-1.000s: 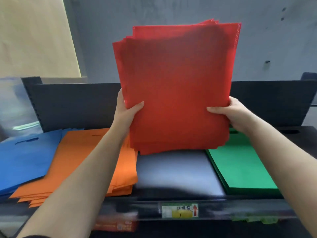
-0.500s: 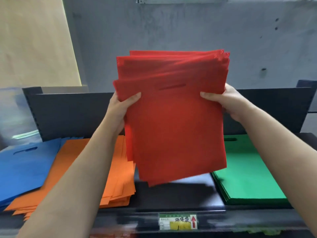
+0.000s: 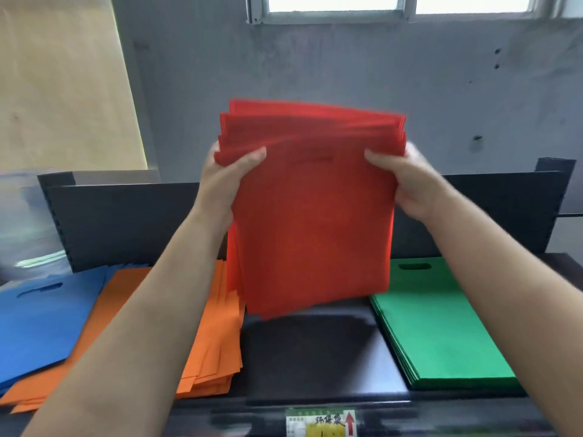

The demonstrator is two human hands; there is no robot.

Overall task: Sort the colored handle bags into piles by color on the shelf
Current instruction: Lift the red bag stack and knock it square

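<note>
I hold a stack of red handle bags (image 3: 312, 222) upright above the middle of the black shelf (image 3: 315, 351). My left hand (image 3: 225, 181) grips its upper left edge, thumb across the front. My right hand (image 3: 407, 181) grips the upper right edge the same way. The stack's bottom edge hangs just above the bare shelf gap. A blue bag pile (image 3: 38, 323) lies at the far left, an orange pile (image 3: 211, 335) next to it, and a green pile (image 3: 438, 323) at the right.
A dark back panel (image 3: 126, 222) rises behind the shelf, with a grey wall and a window above. A label with a red arrow (image 3: 321, 424) sits on the shelf's front edge. Something clear and blurred stands at the far left (image 3: 22, 222).
The red stack has dropped lower and both hands have slid from its lower sides up to its top corners. The view has tilted up, showing the window.
</note>
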